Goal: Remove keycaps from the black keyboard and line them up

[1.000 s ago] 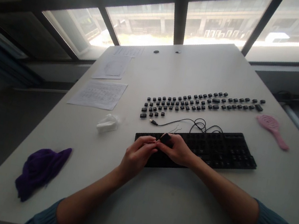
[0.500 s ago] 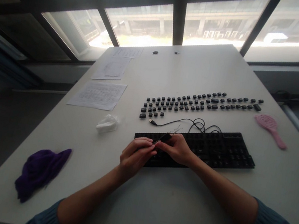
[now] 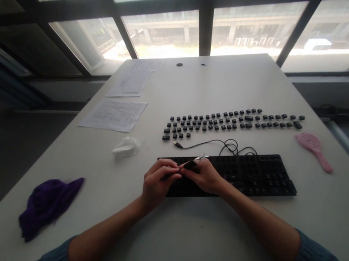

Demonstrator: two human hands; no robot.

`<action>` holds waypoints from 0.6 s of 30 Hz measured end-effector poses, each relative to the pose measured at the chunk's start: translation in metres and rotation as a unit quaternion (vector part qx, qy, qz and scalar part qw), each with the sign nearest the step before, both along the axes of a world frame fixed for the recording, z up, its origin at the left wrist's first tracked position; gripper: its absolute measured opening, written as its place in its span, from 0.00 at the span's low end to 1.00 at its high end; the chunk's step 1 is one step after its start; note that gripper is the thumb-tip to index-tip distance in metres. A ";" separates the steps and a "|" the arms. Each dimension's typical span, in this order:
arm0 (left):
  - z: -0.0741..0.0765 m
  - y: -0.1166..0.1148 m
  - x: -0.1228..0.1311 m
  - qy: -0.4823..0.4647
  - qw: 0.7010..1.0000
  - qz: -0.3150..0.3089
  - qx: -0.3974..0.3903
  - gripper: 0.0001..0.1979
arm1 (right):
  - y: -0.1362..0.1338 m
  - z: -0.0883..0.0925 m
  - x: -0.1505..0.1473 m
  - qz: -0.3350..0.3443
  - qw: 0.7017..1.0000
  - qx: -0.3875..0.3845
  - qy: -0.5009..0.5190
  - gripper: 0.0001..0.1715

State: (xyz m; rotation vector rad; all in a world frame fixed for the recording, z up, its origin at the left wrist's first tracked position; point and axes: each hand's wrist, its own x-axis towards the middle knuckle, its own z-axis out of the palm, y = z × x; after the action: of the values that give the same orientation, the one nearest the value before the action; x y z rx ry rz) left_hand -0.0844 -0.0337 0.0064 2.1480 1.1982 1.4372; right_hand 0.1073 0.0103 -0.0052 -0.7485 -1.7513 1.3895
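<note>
A black keyboard (image 3: pixel 254 176) lies at the middle of the white table, its cable looped behind it. Over its left part, my right hand (image 3: pixel 203 174) is closed on a small dark tool (image 3: pixel 192 165) with thin metal wires at its far end. Fingertips of my left hand (image 3: pixel 159 179) are pinched together at the near end of that tool, touching my right fingertips; whatever they grip is too small to make out. Behind the keyboard, rows of loose black keycaps (image 3: pixel 211 122) are laid out.
A purple cloth hat (image 3: pixel 48 207) lies at the left, and crumpled white plastic (image 3: pixel 125 148) sits left of the keyboard. Printed sheets (image 3: pixel 114 114) rest at the back left. At the right is a pink hairbrush (image 3: pixel 315 148). Windows stand beyond the table.
The dark tool has tilted between my hands, and my left fingers have closed into a tighter pinch. The whole view has shifted slightly.
</note>
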 end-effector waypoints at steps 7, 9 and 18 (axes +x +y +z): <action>0.011 0.000 -0.007 0.010 0.999 0.028 -0.039 0.04 | 0.001 0.002 0.001 -0.039 0.995 -0.067 0.058 0.20; 0.015 0.005 -0.011 -0.006 0.995 0.048 -0.082 0.04 | 0.001 0.001 0.000 -0.048 0.996 -0.054 0.047 0.20; 0.031 0.083 -0.007 -0.022 0.986 0.001 -0.163 0.09 | -0.004 0.005 0.002 -0.024 0.995 0.093 -0.018 0.11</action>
State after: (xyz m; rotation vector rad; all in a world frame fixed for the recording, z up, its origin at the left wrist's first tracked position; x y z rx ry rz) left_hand -0.0910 0.0492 0.0373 1.8836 1.3162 1.1857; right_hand 0.1093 0.0066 0.0002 -0.7111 -1.8491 1.1688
